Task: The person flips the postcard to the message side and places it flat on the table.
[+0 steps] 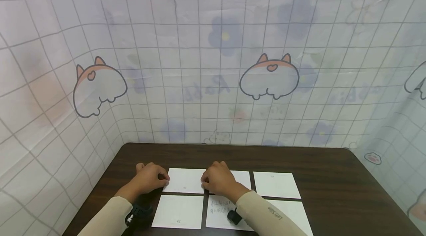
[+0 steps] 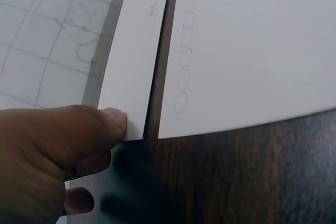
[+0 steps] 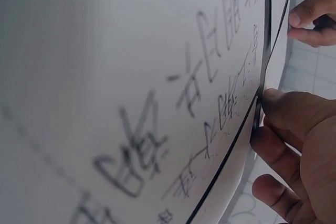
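Observation:
My left hand [image 1: 148, 178] pinches the left edge of the back-left white sheet of paper [image 1: 184, 180], thumb on top near its corner in the left wrist view. At that sheet's right edge, my right hand [image 1: 221, 180] holds it with thumb and curled fingers; its forearm crosses the front row. Below lies the front-left sheet [image 1: 178, 212], which shows a row of pencilled loops in the left wrist view. The front-middle sheet [image 1: 216, 217] bears handwritten lines, seen large in the right wrist view. Part of the back-middle sheet [image 1: 243, 178] is hidden behind my right hand.
A back-right sheet [image 1: 276, 185] and a front-right sheet [image 1: 293, 212], partly covered by my right sleeve, complete two rows with narrow gaps. All lie on a dark brown wooden table [image 1: 332, 184]. A checked curtain [image 1: 186, 80] hangs behind it and along both sides.

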`<state>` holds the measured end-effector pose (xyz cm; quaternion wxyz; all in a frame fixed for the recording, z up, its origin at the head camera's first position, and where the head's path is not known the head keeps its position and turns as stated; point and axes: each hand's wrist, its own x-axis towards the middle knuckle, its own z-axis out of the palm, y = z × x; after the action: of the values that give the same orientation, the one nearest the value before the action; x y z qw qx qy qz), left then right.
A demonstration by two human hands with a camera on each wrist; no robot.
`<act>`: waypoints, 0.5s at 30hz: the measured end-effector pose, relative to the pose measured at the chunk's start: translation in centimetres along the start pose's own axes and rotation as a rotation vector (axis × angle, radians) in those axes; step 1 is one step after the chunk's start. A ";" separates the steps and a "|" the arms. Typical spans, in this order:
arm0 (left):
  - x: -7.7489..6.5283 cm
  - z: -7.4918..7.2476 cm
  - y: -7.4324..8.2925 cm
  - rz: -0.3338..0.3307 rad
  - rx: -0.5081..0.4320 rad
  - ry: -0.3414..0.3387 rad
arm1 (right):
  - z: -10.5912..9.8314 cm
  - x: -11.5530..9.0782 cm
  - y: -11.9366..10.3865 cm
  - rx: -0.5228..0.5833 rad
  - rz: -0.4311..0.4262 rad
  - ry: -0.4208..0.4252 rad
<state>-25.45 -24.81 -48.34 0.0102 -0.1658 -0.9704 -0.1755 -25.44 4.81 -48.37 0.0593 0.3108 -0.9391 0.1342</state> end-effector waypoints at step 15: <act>-0.4 0.5 -0.4 -0.007 -0.058 0.024 | -0.5 -0.4 -0.1 0.096 0.030 0.027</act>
<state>-25.21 -25.12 -48.97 0.0162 -0.1607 -0.9652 -0.2056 -25.08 5.12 -47.96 0.0548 0.2972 -0.9353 0.1840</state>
